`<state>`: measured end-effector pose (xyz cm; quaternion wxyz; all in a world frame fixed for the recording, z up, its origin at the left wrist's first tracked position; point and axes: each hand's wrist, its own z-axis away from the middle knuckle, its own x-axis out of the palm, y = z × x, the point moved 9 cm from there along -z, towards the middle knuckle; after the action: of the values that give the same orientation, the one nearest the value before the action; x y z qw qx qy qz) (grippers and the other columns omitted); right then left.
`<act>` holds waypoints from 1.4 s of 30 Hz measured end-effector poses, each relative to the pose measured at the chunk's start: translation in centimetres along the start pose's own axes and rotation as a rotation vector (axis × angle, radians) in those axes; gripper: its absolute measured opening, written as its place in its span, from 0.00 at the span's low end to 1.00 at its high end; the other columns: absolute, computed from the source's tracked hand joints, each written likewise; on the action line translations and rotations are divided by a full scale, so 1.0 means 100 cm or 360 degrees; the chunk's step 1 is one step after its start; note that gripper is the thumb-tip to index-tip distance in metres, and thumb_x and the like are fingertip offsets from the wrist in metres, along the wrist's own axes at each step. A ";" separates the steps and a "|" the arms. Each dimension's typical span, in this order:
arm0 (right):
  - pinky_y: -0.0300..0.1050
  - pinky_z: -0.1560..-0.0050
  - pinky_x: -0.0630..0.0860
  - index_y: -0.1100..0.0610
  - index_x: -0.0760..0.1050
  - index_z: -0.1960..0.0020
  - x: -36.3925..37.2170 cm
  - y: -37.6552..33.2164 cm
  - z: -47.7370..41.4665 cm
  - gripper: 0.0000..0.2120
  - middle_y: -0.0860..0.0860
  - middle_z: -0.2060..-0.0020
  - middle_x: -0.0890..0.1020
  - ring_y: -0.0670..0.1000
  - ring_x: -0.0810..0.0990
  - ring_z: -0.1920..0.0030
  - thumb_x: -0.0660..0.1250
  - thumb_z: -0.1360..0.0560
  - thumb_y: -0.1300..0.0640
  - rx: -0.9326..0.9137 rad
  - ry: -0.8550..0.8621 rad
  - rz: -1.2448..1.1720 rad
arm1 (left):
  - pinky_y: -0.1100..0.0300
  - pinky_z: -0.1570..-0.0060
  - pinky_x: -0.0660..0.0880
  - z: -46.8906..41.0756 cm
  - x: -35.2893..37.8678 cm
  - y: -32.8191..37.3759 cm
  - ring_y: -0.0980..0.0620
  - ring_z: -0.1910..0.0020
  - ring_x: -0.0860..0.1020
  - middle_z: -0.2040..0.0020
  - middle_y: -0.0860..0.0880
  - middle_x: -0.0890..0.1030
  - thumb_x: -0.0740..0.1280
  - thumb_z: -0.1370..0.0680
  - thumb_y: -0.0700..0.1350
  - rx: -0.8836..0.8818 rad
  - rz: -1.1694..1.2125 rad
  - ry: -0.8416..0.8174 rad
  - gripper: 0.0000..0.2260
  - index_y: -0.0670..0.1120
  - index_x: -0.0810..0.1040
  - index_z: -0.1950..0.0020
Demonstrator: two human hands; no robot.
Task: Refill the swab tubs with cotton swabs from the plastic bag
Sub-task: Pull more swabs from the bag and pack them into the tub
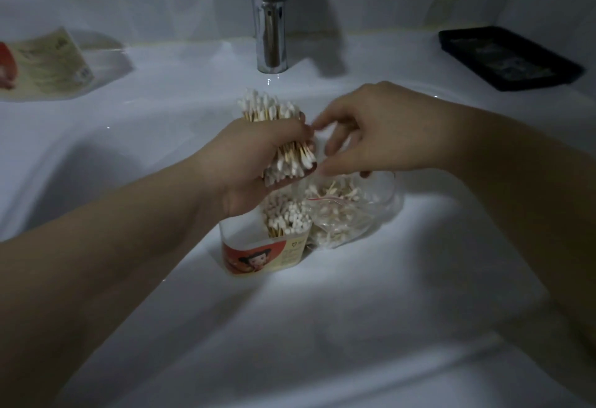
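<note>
One thick bundle of cotton swabs point(269, 111) sits in the left hand point(251, 166) at centre frame. The fingers are curled round the wooden sticks at mid-length, and white tips fan out above and below the fist. Right hand point(380, 130) is just beside it, fingers bent toward the bundle; blur there, so we cannot tell whether they pinch swabs or only touch them. Swab tub point(258, 257), red label, stands in the sink point(322, 327) directly below the left hand, part filled with upright swabs. Plastic bag point(348, 217) lies against its right side, with loose swabs inside lying every way.

Handling, our judgement: swabs very light; sticks stiff but thin, may snap if squeezed crosswise; bundle will splay if the grip loosens. Hold round the middle, keep sticks parallel, lower tips-first. Bag is soft, slippery film and gives no support.

Hard to make out: tub's left wall behind the left wrist; bag mouth under the right hand; what seems a second tub point(48, 62) at upper left, cut by the frame edge, contents unreadable. Light dim
</note>
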<state>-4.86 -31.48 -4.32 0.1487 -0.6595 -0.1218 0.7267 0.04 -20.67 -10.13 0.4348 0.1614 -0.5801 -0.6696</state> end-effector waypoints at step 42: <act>0.55 0.49 0.85 0.59 0.84 0.52 0.016 0.020 -0.002 0.04 0.52 0.59 0.88 0.49 0.88 0.65 0.72 0.22 0.58 0.0202 -0.0155 -0.0286 | 0.40 0.44 0.81 0.006 -0.009 -0.002 0.42 0.54 0.86 0.57 0.42 0.87 0.76 0.38 0.44 0.0063 -0.0955 0.0176 0.14 0.43 0.85 0.54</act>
<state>-4.87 -32.71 -6.60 0.2486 -0.5992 -0.1410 0.7478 0.04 -19.60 -10.40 0.2453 0.3701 -0.4950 -0.7469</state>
